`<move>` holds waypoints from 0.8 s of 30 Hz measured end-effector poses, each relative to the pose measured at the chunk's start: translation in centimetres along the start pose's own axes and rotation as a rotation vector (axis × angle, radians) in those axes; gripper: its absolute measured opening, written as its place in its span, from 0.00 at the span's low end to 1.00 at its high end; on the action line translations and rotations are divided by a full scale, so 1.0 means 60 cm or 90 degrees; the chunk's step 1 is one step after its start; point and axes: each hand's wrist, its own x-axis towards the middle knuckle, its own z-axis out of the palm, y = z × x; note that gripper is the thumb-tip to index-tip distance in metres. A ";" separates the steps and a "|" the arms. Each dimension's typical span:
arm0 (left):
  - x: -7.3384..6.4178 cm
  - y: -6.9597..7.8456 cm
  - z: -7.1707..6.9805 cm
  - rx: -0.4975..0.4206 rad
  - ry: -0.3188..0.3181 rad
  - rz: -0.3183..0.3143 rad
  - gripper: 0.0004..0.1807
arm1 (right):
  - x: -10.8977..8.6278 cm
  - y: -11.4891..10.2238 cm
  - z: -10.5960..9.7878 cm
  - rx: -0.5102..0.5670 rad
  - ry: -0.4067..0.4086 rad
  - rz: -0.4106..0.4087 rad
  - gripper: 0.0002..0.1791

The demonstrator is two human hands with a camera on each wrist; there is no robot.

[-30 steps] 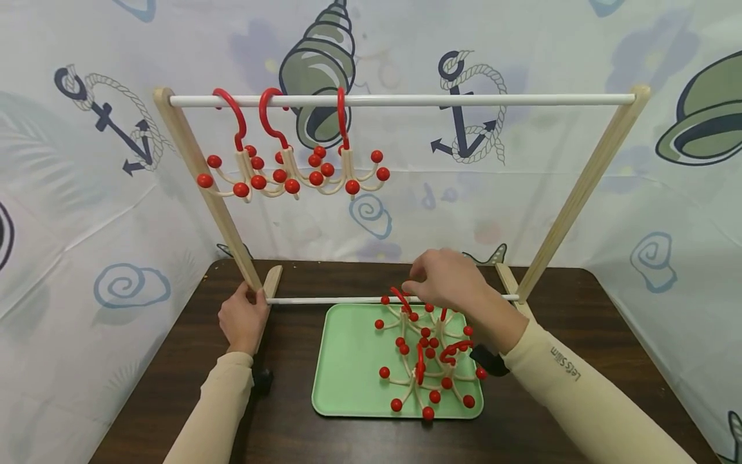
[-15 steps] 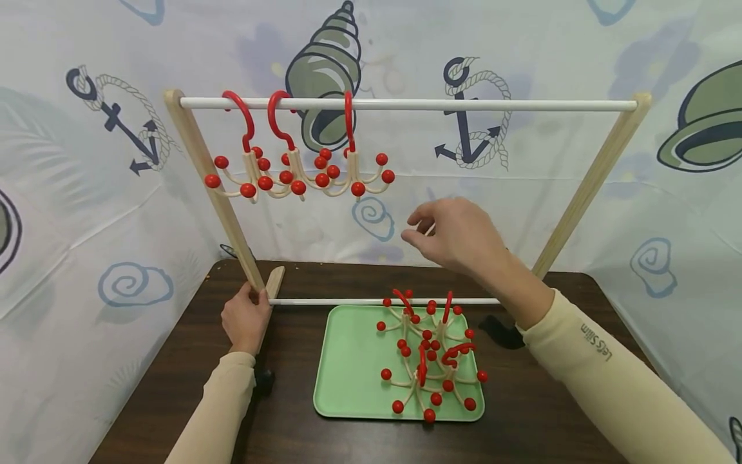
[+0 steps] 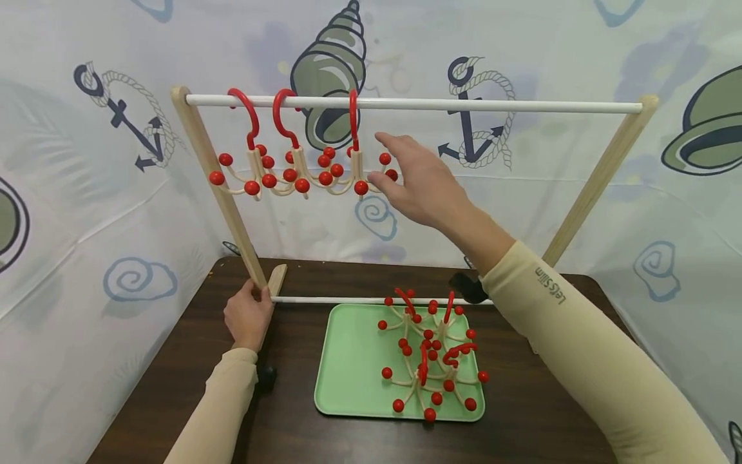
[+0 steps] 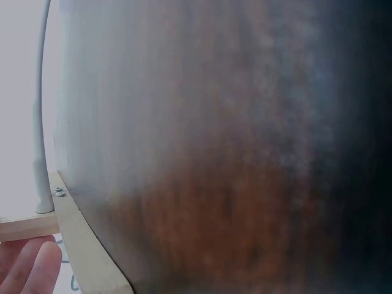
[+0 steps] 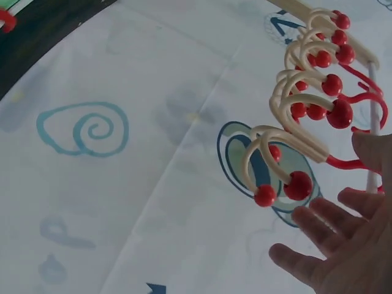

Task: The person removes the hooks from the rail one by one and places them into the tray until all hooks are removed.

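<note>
Three hangers with red hooks and cream arms tipped with red balls hang from the white top rod [image 3: 498,105] of a wooden rack, toward its left end. My right hand [image 3: 426,183] is raised beside the rightmost hanging hanger [image 3: 356,164], fingers extended and thumb apart, holding nothing. In the right wrist view the same hand [image 5: 355,245] spreads its fingers close to that hanger's red hook [image 5: 346,163]. Low at the left, my left hand [image 3: 248,316] grips the foot of the rack's left post [image 3: 234,222]; its fingertips [image 4: 44,269] show beside the wood in the left wrist view.
A green tray [image 3: 342,380] lies on the dark wooden table [image 3: 290,432], several more red-hooked hangers [image 3: 418,380] crowded on its right side. A white lower rod [image 3: 324,300] crosses behind the tray. A patterned cloth [image 3: 406,51] hangs behind the rack.
My right hand has risen from above the tray's back edge and moved left to the rightmost hanging hanger, its fingers opening out. The left hand stays on the post.
</note>
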 end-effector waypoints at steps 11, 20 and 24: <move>-0.003 0.001 -0.005 0.002 0.000 -0.001 0.11 | 0.051 0.001 0.031 0.236 -0.034 0.045 0.30; 0.001 -0.002 -0.003 0.006 -0.001 0.006 0.11 | 0.063 -0.002 0.048 0.238 -0.016 0.067 0.26; 0.002 -0.003 -0.001 0.010 0.000 0.008 0.11 | 0.066 -0.004 0.057 0.197 0.017 0.078 0.24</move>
